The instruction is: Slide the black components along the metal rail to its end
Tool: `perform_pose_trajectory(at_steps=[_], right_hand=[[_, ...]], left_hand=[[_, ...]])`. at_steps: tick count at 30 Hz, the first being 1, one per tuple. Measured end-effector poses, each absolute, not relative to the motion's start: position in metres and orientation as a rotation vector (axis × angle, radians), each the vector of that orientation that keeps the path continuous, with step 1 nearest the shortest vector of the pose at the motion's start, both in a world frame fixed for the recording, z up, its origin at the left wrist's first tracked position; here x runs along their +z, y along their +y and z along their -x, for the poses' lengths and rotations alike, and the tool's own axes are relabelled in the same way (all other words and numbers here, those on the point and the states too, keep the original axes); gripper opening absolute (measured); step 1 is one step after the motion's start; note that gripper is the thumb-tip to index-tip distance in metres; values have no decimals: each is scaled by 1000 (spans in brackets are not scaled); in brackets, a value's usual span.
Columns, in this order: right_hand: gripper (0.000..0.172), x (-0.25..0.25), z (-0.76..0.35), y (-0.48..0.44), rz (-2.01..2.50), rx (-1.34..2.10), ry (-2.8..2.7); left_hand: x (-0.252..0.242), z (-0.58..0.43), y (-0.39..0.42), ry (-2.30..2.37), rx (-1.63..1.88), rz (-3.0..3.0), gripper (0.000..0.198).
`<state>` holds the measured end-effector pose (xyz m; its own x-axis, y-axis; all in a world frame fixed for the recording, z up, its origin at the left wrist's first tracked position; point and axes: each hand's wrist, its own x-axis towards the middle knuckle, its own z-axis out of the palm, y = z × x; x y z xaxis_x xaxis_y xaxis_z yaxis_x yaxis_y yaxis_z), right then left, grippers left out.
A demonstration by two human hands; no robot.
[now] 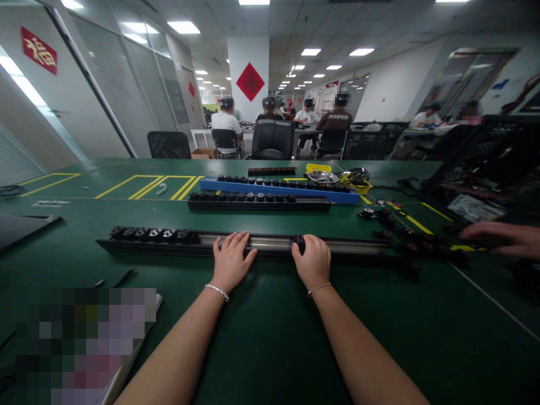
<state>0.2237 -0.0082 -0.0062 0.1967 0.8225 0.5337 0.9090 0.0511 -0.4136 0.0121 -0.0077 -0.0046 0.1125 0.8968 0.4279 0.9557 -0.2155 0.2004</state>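
Observation:
A long black track with a silvery channel lies crosswise in front of me on the green table. Several small black modules sit in a row at its left end. My left hand rests on the middle of the track, palm down, fingers apart and holding nothing. To its right, my right hand is closed round a small black round module at the track's channel. Whether that module is seated in the channel I cannot tell. Past the right end lie several loose dark pieces, blurred.
Behind are a shorter black track and a blue tray, both with modules. A metal dish stands by yellow bins. Another person's hand reaches in from the right. A pixelated item lies front left.

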Motion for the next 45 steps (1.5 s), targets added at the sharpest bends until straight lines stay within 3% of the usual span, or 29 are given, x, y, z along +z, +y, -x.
perform_pose_trajectory(at_steps=[45], right_hand=[[31,-5,-238,-8,1809,-177,-1563]], left_hand=[[-5,-12,-7,-1900,-715,2246,44]])
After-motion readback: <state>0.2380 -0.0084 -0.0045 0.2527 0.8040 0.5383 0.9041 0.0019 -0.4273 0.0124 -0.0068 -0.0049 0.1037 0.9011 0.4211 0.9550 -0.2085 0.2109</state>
